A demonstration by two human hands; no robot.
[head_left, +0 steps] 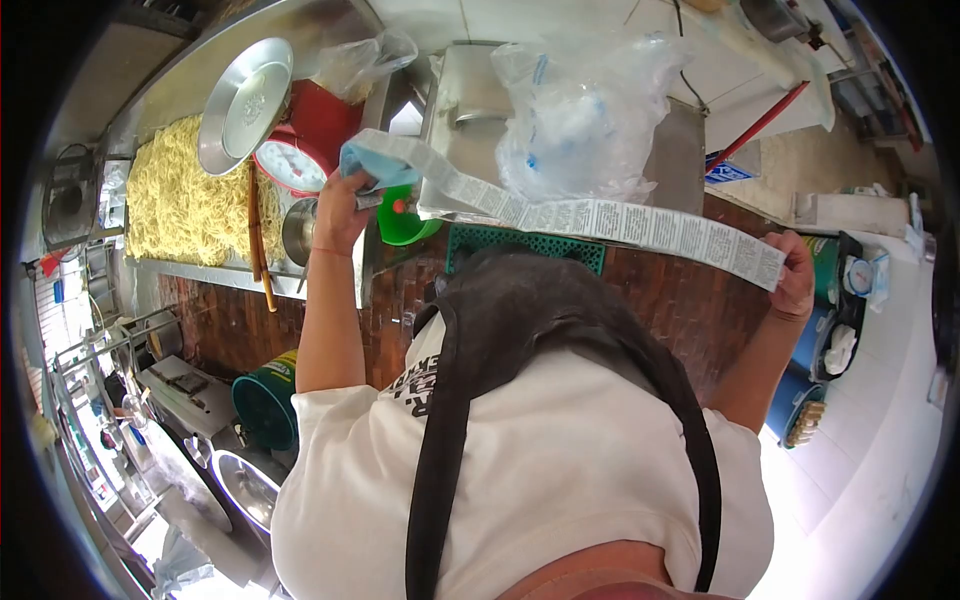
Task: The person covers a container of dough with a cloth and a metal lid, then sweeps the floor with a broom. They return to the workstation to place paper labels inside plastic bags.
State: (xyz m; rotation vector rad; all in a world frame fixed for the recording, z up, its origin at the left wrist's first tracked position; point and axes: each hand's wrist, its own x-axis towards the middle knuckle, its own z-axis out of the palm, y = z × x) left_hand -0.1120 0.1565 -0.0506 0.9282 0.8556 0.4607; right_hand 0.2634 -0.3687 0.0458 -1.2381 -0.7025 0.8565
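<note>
A long strip of printed labels (640, 222) stretches between my two hands, in front of my body. My left hand (343, 212) is closed round the strip's bluish rolled end, beside the red scale (318, 125) with its round metal pan (247, 105). At the right, my right hand (792, 272) pinches the strip's other end. Behind the middle of the strip, a clear plastic bag (580, 130) lies on a metal surface. A heap of yellow noodles (185, 195) is left of the scale.
Wooden sticks (259, 230) lie across the noodle table's edge. A green container (405, 220) sits near my left wrist, with a green crate (525, 245) lower in front of me. A teal bin (266, 402) stands at lower left; blue bins (800, 365) are at right.
</note>
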